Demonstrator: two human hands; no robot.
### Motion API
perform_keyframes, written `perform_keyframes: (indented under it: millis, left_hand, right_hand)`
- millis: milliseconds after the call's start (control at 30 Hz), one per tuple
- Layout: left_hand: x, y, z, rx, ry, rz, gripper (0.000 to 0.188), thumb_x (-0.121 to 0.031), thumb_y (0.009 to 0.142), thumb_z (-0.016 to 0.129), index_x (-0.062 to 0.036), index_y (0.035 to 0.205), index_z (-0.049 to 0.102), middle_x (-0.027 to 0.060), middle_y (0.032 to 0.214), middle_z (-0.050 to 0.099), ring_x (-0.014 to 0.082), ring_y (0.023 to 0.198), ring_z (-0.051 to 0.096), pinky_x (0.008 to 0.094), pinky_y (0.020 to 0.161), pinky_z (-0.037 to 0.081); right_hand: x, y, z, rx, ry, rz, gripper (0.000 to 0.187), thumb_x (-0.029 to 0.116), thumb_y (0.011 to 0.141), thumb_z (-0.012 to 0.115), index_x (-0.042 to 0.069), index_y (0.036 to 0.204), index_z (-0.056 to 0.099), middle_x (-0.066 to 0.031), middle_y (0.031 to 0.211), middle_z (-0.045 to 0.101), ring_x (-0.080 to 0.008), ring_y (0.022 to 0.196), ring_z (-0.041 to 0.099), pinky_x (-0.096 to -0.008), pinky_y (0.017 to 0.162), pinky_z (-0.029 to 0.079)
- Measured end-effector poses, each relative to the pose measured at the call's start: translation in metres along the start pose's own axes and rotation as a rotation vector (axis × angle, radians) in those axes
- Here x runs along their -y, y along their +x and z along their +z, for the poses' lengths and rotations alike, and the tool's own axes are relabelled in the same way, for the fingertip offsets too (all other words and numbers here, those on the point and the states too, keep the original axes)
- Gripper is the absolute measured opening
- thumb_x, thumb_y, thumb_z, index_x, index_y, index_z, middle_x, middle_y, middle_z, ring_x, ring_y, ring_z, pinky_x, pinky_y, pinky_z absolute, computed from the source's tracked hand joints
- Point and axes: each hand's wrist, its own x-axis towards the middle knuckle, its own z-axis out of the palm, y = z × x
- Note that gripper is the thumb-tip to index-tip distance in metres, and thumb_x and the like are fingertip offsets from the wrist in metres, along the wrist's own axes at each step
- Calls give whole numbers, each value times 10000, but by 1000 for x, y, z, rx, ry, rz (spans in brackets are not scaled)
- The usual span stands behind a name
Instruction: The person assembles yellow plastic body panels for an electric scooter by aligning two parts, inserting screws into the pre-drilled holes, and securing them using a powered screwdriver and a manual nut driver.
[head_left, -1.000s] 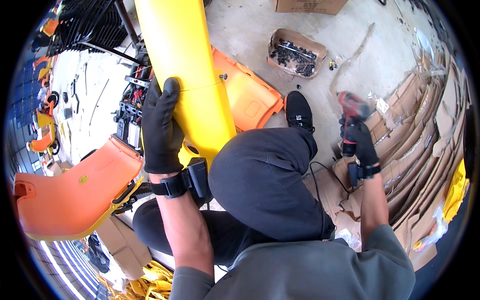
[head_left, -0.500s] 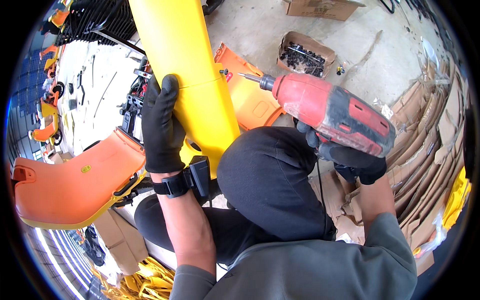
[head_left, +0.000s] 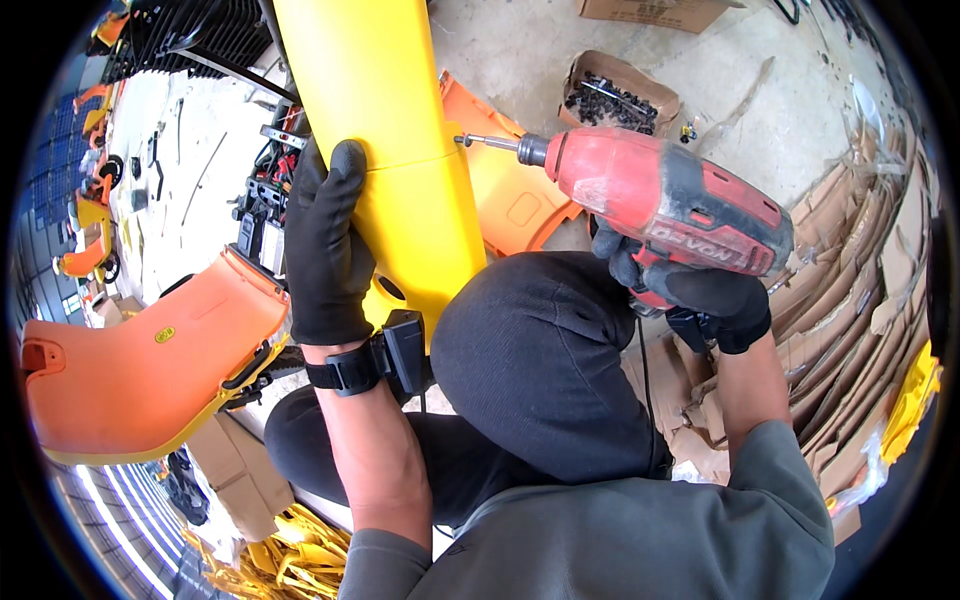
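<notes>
A tall yellow plastic cover (head_left: 425,215), with a seam across it, stands in front of my raised knee. My gloved left hand (head_left: 328,240) is closed around its left edge, one finger pressed on the front face. In my gloved right hand (head_left: 715,295) is a red and black power screwdriver (head_left: 615,180), gripped by its handle and pointing left. Its long bit meets a small dark screw (head_left: 461,140) at the cover's right edge, by the seam. How far the screw sits in is too small to tell.
Behind the cover lies an orange panel (head_left: 515,205). A cardboard box of dark screws (head_left: 620,95) sits beyond the driver. Flattened cardboard (head_left: 840,270) is stacked at the right. An orange curved shell (head_left: 150,355) stands at the left, with yellow parts (head_left: 290,555) below it.
The driver's bit has moved left and slightly up, from just short of the screw to touching it. My left hand keeps its hold, and the cover has shifted a little right in view.
</notes>
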Motion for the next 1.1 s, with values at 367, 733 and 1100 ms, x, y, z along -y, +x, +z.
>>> perform_keyframes:
  millis: [367, 733, 1100]
  left_hand:
    - [1, 0, 4, 2, 19, -17, 436, -221, 936, 600, -20, 1305, 482, 88, 1181, 622, 168, 1038, 614, 307, 881, 504]
    - [5, 2, 1, 13, 2, -39, 415, -199, 940, 591, -13, 1297, 487, 91, 1173, 626, 170, 1024, 621, 305, 885, 503]
    - [5, 1, 2, 15, 12, -17, 400, -215, 935, 602, -8, 1266, 517, 90, 1148, 639, 166, 1013, 624, 306, 876, 507]
  right_hand:
    - [-14, -2, -11, -81, 58, -2, 560, 77, 802, 709, -9, 1302, 472, -189, 1136, 609, -212, 951, 658, -293, 824, 534]
    - [-5, 4, -9, -48, -276, -60, 567, 152, 760, 775, 8, 1250, 529, -166, 1081, 632, -165, 877, 659, -257, 730, 520]
    - [-6, 4, -4, -43, -77, -28, 554, 128, 769, 763, -1, 1252, 524, -157, 1075, 636, -173, 893, 663, -268, 768, 531]
